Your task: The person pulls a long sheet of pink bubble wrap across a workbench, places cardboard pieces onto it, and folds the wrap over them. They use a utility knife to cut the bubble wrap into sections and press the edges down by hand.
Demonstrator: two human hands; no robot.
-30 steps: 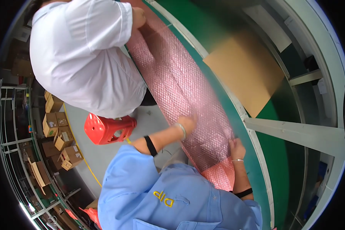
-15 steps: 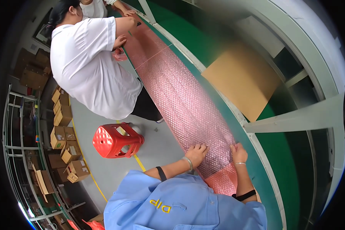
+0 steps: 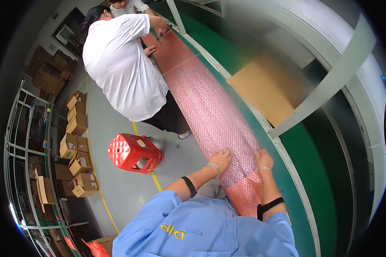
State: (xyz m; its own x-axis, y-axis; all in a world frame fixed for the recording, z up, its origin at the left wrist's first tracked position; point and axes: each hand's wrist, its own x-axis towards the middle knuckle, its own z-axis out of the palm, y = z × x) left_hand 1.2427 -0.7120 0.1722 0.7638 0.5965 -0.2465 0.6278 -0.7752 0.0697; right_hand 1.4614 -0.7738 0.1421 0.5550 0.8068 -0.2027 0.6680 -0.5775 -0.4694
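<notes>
A long sheet of pink bubble wrap (image 3: 210, 103) runs down the green-topped bench from the far end toward my body. Its near end shows a redder, folded-over part (image 3: 243, 190). My left hand (image 3: 221, 162) grips the left side of the sheet with curled fingers. On the opposite edge, my right hand (image 3: 264, 159) is closed with the film pinched in it. At the far end a co-worker in a white shirt (image 3: 122, 64) leans over the wrap, holding dark-handled scissors (image 3: 164, 32). A second person (image 3: 128, 6) stands beyond.
A red plastic stool (image 3: 135, 153) stands on the grey floor to my left. Farther left are cardboard boxes (image 3: 79, 162) and a metal rack (image 3: 28, 150). A brown cardboard sheet (image 3: 268, 88) and a white metal frame (image 3: 326, 81) lie past the bench's right edge.
My hands have shifted slightly up the sheet, still on its two edges. The co-worker's scissors show more clearly over the far end, and the view has tilted a little.
</notes>
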